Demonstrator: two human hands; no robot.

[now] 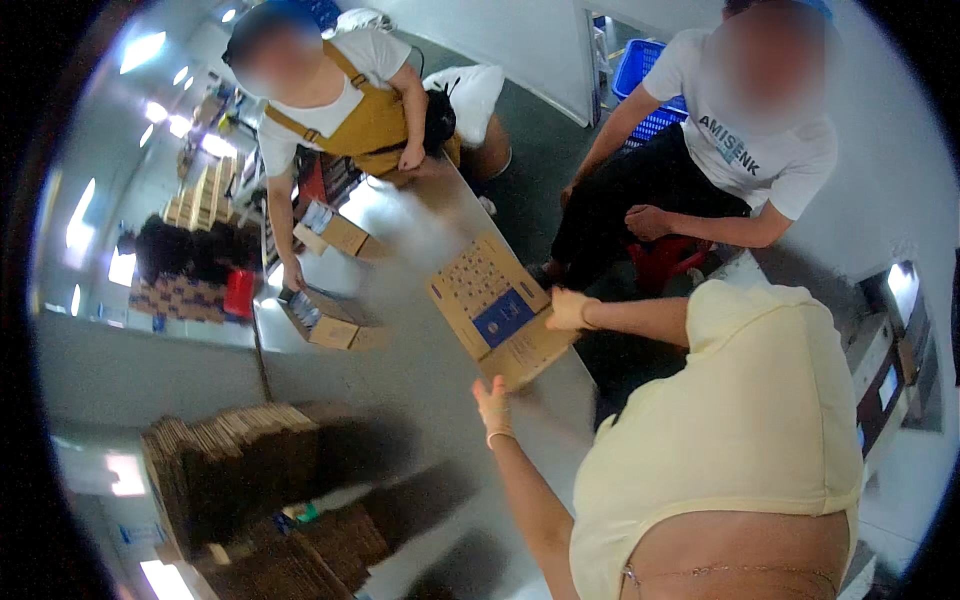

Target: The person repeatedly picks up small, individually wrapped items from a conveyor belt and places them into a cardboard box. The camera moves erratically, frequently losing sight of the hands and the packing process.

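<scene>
A brown cardboard box (462, 318) with a blue printed panel and rows of small marks lies on the grey table in front of me. It looks closed and rather flat. My right hand (570, 310) has its fingers bent over the box's right edge and grips it there. Beside the near left corner is my left hand (492, 410), fingers stretched and apart, holding nothing. Whether its fingertips touch the cardboard I cannot tell.
Across the table (400, 370), a person in a mustard apron reaches toward an open carton (338, 332); another carton (340, 232) stands beyond. Stacked flat cardboard (230, 435) fills the near left. At right, another person sits near a blue crate (636, 70).
</scene>
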